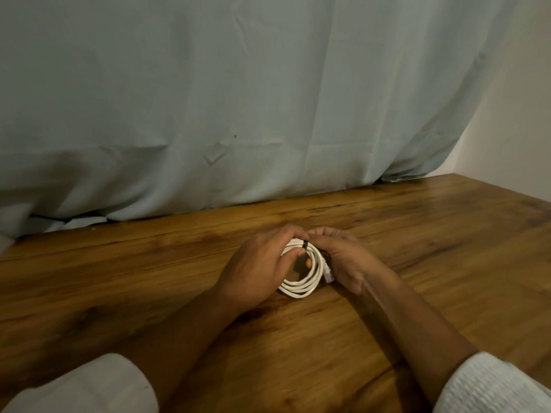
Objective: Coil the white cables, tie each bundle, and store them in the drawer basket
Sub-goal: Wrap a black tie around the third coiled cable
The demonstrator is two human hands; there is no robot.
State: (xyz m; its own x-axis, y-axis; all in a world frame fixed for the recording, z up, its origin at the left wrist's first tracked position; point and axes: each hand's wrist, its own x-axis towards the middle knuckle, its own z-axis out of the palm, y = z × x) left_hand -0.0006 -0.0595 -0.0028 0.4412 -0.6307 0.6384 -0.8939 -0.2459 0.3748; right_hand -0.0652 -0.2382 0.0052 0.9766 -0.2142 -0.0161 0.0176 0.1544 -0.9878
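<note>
One white cable coil (pixel 301 286) lies on the wooden table (pixel 149 278) between both hands. The left hand (pixel 259 269) pinches its left arc and the right hand (pixel 346 257) pinches the black tie (pixel 305 244) on top. Light, likely springy — grip across all loops near the tie. The plug (pixel 328 276) juts right. Pale cloth (pixel 238 99) hangs behind — no drawer basket visible.

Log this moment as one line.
step: tying | left hand: grips white cable coil | right hand: holds coil at black tie | coil: on wooden table
</note>
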